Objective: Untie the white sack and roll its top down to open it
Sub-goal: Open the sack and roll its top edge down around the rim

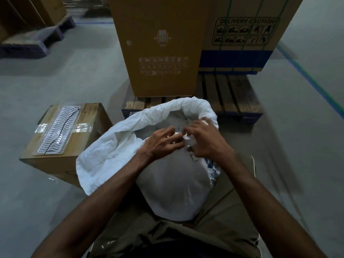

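White sack [173,183]: outer top already rolled down at far rim. Left hand [162,142] and right hand [204,140] pinch the inner knot [183,139]; untying apparently unfinished.

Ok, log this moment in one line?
white woven sack top rolled | left hand, right hand pinch inner white bag's knot | still tied
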Action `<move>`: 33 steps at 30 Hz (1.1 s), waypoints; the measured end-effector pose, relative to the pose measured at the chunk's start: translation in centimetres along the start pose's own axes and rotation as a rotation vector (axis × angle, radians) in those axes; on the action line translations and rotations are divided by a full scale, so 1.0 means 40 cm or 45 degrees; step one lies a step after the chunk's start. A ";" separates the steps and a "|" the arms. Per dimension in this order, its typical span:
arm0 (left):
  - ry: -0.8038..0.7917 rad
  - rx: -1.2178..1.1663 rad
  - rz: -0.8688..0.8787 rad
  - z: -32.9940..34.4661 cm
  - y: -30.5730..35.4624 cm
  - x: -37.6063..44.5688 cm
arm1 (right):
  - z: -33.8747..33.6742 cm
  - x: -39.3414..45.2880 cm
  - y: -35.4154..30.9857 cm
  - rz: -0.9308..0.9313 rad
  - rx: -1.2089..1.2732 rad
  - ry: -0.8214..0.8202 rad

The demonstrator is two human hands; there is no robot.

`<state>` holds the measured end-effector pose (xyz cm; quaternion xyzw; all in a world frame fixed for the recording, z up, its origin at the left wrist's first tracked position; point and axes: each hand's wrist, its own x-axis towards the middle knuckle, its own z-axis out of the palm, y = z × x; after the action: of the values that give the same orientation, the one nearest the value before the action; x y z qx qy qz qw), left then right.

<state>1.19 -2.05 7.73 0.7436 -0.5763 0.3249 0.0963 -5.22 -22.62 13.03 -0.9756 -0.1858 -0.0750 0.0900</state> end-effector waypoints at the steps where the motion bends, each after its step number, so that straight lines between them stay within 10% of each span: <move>1: -0.002 -0.028 -0.016 -0.005 0.007 0.002 | -0.003 0.016 0.003 -0.035 0.026 -0.042; 8: -0.264 -0.864 -0.764 -0.073 0.034 -0.033 | 0.091 0.026 0.044 -0.280 0.065 0.235; 12: -0.323 -0.574 -0.899 -0.076 0.047 -0.073 | 0.157 0.002 0.027 -0.357 -0.025 0.447; 17: -0.109 -0.225 -0.420 -0.061 0.043 -0.084 | 0.130 0.003 -0.011 0.008 0.383 0.025; 22: 0.146 -0.038 -0.034 -0.047 0.062 -0.110 | 0.091 0.043 -0.044 -0.137 0.290 -0.435; 26: 0.043 -0.155 0.023 -0.033 0.057 -0.121 | 0.114 0.057 -0.068 -0.046 0.413 -0.250; 30: -0.074 -0.398 -0.610 -0.098 0.119 -0.092 | 0.140 0.039 -0.077 0.120 0.374 -0.031; 33: 0.511 -0.763 -1.718 -0.128 0.327 -0.059 | 0.168 0.014 -0.073 0.218 0.242 0.117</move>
<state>-13.05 -1.66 7.25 0.8033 -0.0321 0.1542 0.5744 -5.04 -18.40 7.02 -0.9705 -0.1037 -0.0935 0.1964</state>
